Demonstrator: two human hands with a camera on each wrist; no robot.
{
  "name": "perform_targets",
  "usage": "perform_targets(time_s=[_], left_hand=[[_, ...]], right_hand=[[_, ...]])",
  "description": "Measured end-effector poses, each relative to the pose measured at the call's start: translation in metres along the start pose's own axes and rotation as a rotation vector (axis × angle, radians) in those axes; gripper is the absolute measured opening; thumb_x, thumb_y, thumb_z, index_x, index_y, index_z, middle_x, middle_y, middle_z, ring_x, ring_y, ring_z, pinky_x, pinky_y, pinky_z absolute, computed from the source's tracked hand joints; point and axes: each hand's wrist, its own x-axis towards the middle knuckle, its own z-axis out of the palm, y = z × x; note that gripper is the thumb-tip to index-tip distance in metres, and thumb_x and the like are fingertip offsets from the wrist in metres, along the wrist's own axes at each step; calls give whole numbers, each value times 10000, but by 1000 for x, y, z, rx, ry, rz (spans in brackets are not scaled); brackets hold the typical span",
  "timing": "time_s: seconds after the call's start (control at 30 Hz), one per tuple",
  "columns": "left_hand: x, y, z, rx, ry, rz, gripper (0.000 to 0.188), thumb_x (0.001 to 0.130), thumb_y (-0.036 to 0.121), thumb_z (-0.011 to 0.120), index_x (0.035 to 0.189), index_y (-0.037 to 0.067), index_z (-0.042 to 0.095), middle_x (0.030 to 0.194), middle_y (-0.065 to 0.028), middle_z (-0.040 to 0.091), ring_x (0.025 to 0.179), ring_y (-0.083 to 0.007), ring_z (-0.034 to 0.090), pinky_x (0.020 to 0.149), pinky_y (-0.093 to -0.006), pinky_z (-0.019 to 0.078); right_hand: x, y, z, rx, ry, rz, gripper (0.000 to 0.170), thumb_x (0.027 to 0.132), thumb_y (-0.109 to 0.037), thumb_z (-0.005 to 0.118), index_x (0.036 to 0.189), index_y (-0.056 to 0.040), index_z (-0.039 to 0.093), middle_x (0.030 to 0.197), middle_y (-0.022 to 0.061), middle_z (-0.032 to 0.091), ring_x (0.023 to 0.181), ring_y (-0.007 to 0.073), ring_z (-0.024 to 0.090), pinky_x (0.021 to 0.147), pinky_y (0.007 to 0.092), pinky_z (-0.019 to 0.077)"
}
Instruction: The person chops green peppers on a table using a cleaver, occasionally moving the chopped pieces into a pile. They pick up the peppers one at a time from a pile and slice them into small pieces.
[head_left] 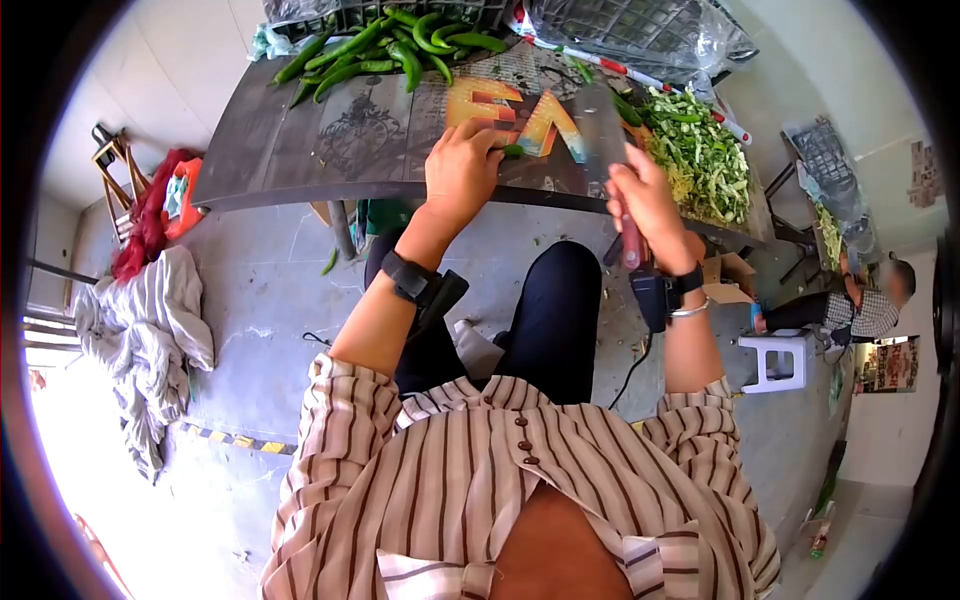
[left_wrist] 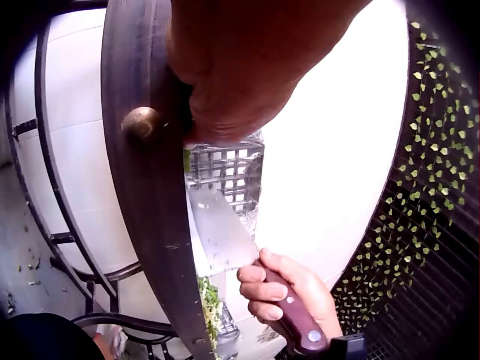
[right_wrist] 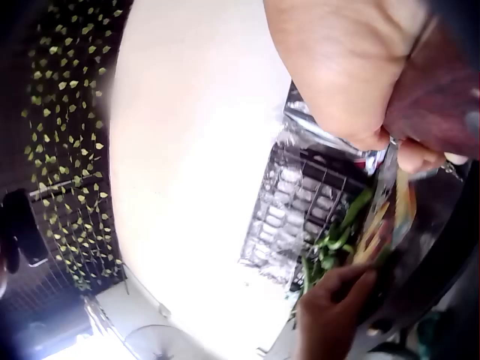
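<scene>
My left hand (head_left: 462,170) is near the front edge of the dark table (head_left: 270,150), its fingertips pinching the end of a green chili pepper (head_left: 513,151). Most of that pepper is hidden by the fingers. My right hand (head_left: 648,195) grips a broad-bladed kitchen knife (head_left: 631,243) by its reddish-brown handle. In the left wrist view the wide blade (left_wrist: 221,229) points up and away from the fist. The blade stands to the right of the pepper, apart from it. Printed orange letters mark the tabletop between the two hands.
Whole green chilies (head_left: 375,55) are heaped at the table's back left. A pile of chopped pale-green pieces (head_left: 695,150) covers its right end. Behind stand black plastic crates (head_left: 620,35) with clear wrapping. Another person (head_left: 850,305) sits far right beside a white stool (head_left: 775,362).
</scene>
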Motion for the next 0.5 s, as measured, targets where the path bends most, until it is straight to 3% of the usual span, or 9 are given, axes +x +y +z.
perform_targets(time_s=[0.1,0.17,0.2,0.43,0.5], left_hand=[[0,-2,1,36,-10,2,165,730,91,674,886,145,687,879,-39,607,853,-272,594,742,-375,493],[0,-3,3,44,-33,7,188,733,93,675,908,158,695,889,-43,605,860,-283,592,750,-381,491],[0,-2,3,61,-31,16,194,738,98,675,919,164,699,890,-45,602,863,-284,589,752,-387,486],[17,-4,1,227,-240,97,218,749,113,662,959,157,701,906,-33,605,916,-253,572,741,-374,419],[24,1,3,124,-50,301,208,747,99,661,945,151,698,938,-22,613,903,-253,570,750,-377,431]], right_hand=[[-6,-1,-32,-172,294,-140,239,957,-121,448,1182,-54,487,687,-5,483,475,71,474,417,221,406],[-7,2,-58,-91,378,-199,301,960,-146,470,1255,-87,467,682,-17,480,495,58,470,403,216,402],[-15,-6,-61,-24,399,-201,198,953,-120,469,1136,-48,493,699,-2,484,491,68,472,426,215,402],[-41,-5,-59,228,299,-151,164,947,-125,496,1087,-39,494,737,6,513,536,64,491,449,230,432],[-42,-1,-57,257,258,-153,129,944,-123,504,1039,-37,487,748,11,516,553,70,498,458,231,434]])
